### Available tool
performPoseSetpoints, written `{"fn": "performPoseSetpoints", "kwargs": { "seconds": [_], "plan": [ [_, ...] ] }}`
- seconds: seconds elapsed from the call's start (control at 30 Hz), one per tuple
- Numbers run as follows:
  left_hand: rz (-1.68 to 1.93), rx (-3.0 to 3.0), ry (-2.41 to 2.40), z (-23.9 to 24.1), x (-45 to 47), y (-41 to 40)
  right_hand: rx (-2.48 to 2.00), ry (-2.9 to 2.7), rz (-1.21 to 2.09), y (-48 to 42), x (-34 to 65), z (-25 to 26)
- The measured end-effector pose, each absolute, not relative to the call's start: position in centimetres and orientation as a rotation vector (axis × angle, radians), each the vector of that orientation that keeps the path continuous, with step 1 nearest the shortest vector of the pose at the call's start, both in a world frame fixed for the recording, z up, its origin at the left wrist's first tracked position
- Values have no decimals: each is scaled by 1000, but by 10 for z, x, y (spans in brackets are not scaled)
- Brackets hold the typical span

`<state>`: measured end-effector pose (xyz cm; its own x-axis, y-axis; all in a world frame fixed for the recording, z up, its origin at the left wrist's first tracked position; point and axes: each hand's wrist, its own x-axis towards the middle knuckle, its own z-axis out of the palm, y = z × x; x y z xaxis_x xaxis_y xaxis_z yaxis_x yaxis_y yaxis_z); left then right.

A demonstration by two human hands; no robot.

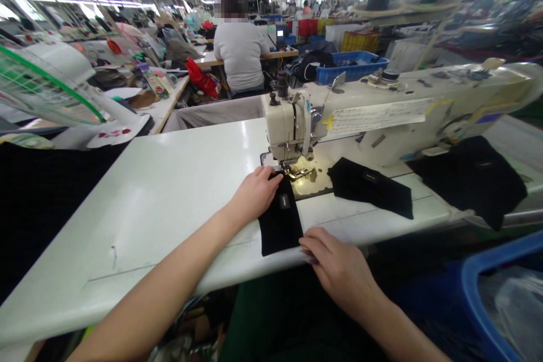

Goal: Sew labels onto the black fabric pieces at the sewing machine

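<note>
A black fabric piece [285,226] with a small label [284,201] lies on the white sewing table, its far end beside the presser foot [289,171] of the sewing machine [292,119]. My left hand [257,192] is at that far end, fingers closed together on the cloth close to the needle area. At the near right corner of the same piece, my right hand [335,257] pinches the edge between thumb and fingers. Another labelled black fabric piece [369,188] rests to the right of the needle plate [311,181].
More black fabric [470,178] lies at the table's right end. A blue basket [470,277] stands at the lower right. Dark cloth [38,203] and a green-rimmed fan [51,82] are on the left. A person [240,54] sits ahead, facing away.
</note>
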<state>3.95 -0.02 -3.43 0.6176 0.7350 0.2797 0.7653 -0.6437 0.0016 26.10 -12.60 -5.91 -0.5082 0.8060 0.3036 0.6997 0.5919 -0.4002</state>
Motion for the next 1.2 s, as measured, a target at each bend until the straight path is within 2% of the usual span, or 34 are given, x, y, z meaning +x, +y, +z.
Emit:
{"fn": "performPoseSetpoints", "kwargs": {
  "seconds": [0.17, 0.33, 1.2],
  "plan": [
    [-518, -3056, -1048, -27, 48, -74, -1177, -2384, 312, -132, 269, -61],
    [-501, -3052, -944, -36, 43, -118, -1166, -2402, 265, -134, 274, -62],
    [-510, -3071, -943, -32, 37, -68, -1321, -2421, 250, -83, 257, -51]
  ]
}}
